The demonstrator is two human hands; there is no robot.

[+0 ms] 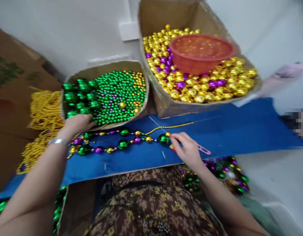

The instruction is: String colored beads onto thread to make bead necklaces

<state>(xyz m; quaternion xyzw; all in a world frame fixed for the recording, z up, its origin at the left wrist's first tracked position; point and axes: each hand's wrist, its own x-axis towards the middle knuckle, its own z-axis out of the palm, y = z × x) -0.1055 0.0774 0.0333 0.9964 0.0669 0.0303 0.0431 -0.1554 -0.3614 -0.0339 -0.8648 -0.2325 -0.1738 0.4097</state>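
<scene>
A bead strand [121, 141] of green, purple and gold balls lies doubled on the blue board [240, 131]. My right hand [188, 151] pinches the strand's right end by a small gold bead, with a pink tool under the fingers. My left hand [77, 124] reaches into the front edge of a cardboard box of green beads [112, 95], its fingers curled down among large green balls. What those fingers hold is hidden. A silver bracelet sits on that wrist.
A second cardboard box [166, 101] at the back holds gold and purple balls and a red plastic bowl [200, 52]. Gold bead strands [43, 121] pile at left. Finished mixed strands [225, 173] lie at my right side. White wall behind.
</scene>
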